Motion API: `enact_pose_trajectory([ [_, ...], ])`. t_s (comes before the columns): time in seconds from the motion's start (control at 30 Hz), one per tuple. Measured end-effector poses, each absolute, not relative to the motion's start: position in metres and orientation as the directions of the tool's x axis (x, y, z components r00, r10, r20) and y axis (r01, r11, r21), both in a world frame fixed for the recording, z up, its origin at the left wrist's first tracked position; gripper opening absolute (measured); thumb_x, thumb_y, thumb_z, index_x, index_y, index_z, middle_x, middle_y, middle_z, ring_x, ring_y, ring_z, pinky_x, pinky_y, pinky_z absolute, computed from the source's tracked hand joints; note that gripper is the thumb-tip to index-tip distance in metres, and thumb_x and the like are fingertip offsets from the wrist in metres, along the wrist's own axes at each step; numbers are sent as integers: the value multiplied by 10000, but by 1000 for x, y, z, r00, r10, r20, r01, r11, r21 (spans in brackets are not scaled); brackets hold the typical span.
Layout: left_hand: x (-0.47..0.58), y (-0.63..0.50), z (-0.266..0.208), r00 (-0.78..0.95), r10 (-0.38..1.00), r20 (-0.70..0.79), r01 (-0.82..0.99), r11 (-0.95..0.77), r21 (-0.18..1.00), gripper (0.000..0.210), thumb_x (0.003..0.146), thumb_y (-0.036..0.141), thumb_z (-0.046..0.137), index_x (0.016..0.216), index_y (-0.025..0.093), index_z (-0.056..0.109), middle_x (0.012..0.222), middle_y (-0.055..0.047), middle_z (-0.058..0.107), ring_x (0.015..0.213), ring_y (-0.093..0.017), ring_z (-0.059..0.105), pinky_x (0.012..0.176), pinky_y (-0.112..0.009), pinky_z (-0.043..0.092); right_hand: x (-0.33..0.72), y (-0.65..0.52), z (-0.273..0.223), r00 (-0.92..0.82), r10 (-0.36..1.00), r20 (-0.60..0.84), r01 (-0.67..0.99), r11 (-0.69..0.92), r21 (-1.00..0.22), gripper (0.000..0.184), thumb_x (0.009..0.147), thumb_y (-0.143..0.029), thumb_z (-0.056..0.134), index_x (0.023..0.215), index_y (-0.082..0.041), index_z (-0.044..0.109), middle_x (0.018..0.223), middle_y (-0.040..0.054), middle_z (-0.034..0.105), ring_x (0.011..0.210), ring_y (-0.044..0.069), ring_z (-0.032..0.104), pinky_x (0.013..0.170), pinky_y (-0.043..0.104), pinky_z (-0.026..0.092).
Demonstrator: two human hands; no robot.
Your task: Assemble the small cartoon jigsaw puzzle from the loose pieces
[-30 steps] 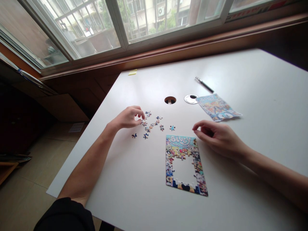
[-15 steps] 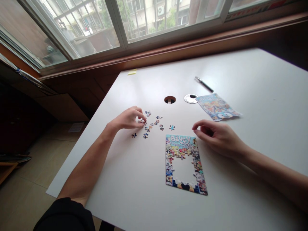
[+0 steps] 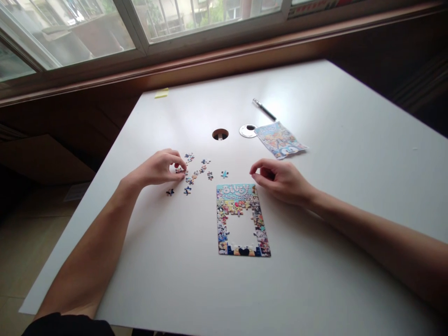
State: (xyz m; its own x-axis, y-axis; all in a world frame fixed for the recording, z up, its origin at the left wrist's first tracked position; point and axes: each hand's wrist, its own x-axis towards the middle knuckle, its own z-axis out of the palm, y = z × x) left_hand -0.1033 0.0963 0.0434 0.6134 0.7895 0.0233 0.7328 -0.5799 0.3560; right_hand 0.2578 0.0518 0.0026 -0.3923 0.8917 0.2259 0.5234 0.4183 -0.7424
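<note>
My left hand is at the left side of a loose group of jigsaw pieces, thumb and index finger closed around a puzzle piece at the table surface. Right of the group lies a light-blue piece by itself. A partly assembled jigsaw puzzle lies flat in front of me; its border and upper rows are joined around a white gap. Beside its top right corner rests my right hand, fingers curled and thumb near the index fingertip, with nothing visible in them.
A crumpled picture sheet lies beyond my right hand, against a silver ring cover. Behind it is a black pen. The white table has a round cable hole and a yellow sticky note near the window.
The view has turned right and down, so everything sits further left and higher. Both hands keep nearly the same places relative to the pieces and the puzzle.
</note>
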Motion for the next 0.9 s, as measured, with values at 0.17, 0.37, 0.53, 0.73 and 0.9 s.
enact_pose_trajectory([
  [0.17,-103,96,42,606,796,21,739,-572,357,165,771,312,700,903,233,761,881,-35,669,860,-179,604,739,-277,459,258,52,1,-394,889,231,527,425,-736,51,861,-219,606,860,-194,650,565,-63,398,524,90,355,523,279,307],
  [0.37,-103,97,43,627,777,55,719,-604,344,170,766,311,699,901,218,742,933,-41,688,909,-185,610,782,-282,465,258,51,3,-399,889,223,526,421,-739,59,864,-230,602,862,-194,648,568,-62,399,527,90,358,526,278,311],
  [0.53,-87,87,52,666,744,46,682,-633,366,145,783,287,694,905,213,722,888,-29,708,864,-174,613,792,-292,470,257,50,6,-398,893,212,531,412,-740,70,866,-246,598,857,-196,645,564,-58,405,527,92,355,526,282,308],
  [0.73,-54,66,60,793,609,9,548,-719,427,102,804,228,666,898,210,701,856,-12,695,807,-149,594,794,-284,456,257,50,5,-397,891,220,526,418,-741,58,857,-226,597,863,-196,646,574,-57,403,536,92,362,534,279,316],
  [0.9,-41,60,56,832,553,-51,520,-742,423,84,811,257,682,881,222,711,823,-6,674,813,-153,582,816,-292,443,257,50,5,-395,893,215,534,413,-737,51,857,-219,597,860,-201,644,577,-56,409,537,96,368,535,287,316],
])
